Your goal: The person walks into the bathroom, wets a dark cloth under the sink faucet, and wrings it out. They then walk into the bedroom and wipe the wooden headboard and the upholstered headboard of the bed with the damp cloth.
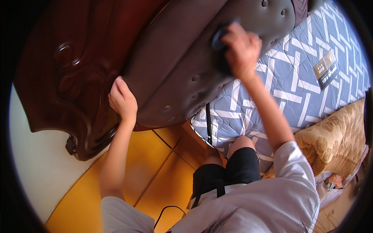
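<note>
Before me stands a headboard with a dark brown leather-look padded panel (172,64), dotted with buttons. My left hand (123,100) is curled against the panel's left edge, where it meets the glossy carved wooden frame (84,75). Some of its fingers are hidden. My right hand (243,48) is blurred and presses a dark blue-black object (220,39), perhaps a cloth, against the buttoned part of the panel. The hand covers much of that object, so its exact kind is unclear.
A blue mattress with a white line pattern (291,72) adjoins the headboard, with a printed packet or card (325,70) on it. Tan floral bedding (335,137) lies at right. Orange floor tiles (166,169) carry a black cable (167,206). A pale wall (43,163) is at left.
</note>
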The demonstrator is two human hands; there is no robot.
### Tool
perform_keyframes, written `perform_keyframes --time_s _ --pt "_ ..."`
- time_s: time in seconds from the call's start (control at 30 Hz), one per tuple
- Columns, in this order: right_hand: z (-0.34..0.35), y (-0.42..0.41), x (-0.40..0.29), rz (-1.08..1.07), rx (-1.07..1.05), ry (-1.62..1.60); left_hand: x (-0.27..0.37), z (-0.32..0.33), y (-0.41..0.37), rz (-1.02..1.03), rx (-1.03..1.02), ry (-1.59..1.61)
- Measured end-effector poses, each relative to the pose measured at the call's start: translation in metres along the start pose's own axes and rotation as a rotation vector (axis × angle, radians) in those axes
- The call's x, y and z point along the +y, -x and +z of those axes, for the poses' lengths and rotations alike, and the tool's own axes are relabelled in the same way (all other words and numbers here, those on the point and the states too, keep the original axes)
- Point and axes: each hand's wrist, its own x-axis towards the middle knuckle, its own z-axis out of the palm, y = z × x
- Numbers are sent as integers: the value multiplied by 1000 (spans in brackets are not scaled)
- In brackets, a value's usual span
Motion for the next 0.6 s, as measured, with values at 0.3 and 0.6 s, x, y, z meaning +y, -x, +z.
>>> perform_keyframes --time_s 0.3,0.6 --pt "29 18 14 689 345 -10 -11 8 2 15 32 -68" --pt "48 188 -206 591 -302 -275 -27 11 -4 -1 -2 10"
